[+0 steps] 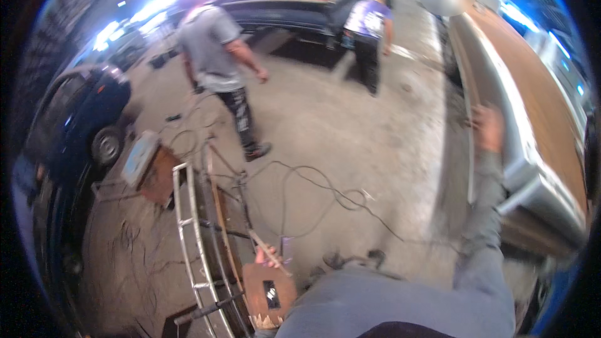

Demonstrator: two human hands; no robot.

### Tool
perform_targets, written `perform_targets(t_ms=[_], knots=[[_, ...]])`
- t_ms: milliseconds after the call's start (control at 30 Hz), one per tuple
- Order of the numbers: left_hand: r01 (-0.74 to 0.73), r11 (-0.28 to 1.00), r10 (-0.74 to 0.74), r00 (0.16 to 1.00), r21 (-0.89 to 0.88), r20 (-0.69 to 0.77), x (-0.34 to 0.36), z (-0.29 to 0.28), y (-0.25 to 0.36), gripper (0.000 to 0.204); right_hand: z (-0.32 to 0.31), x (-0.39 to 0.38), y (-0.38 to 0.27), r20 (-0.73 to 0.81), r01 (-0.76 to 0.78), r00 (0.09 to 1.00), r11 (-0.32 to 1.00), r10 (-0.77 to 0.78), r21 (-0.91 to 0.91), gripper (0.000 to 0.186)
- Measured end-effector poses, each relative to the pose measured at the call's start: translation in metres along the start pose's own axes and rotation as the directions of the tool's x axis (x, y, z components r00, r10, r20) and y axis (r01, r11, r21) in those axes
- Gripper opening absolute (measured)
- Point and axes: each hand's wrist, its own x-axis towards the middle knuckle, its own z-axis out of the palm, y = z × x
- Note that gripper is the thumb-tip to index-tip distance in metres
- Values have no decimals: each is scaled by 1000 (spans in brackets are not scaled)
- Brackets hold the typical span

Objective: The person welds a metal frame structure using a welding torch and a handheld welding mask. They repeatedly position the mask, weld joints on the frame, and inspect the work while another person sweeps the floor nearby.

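At the bottom centre, my left hand (266, 258) is closed round a thin, pale, stick-like piece (270, 252). A brown leather-like piece with a black rectangle (269, 291) and a frayed lower edge covers the back of that hand and the wrist. A light ladder-like metal frame (195, 238) and several thin bars stand just left of it. My right arm reaches out to the right, in a grey sleeve. My right hand (488, 128), slightly blurred, has its fingers bent over the edge of a long silver metal body (501, 94) with a brown top.
Two people walk ahead: one in a grey shirt (213, 44), one in a purple top (368, 19). Dark cables (325, 184) loop over the concrete floor. A dark blue car (81, 119) stands left, a box-shaped item (150, 166) near it. A large vehicle frame (282, 12) is behind.
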Motion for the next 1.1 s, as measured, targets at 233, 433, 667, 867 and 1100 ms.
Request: perform_targets(t_ms=[233,433,667,867,1100], knots=[[273,961,-266,956,41,-125,65,8,-23,36,-426,-41,63,-59,473,824,742,-564,-475,57],[301,952,-289,942,51,-171,85,34,-23,33,-433,-98,86,-465,315,834,948,-298,-42,57],[326,931,-309,943,161,-125,129,44,-21,33,-370,-47,99,-253,361,901,932,-353,-15,52],[175,959,-136,974,221,-180,123,54,-34,39,-36,-43,-15,447,89,874,968,-189,234,19],[86,960,14,936,267,-351,90,65,-52,35,129,-88,-99,697,-422,-402,796,-594,434,32]])
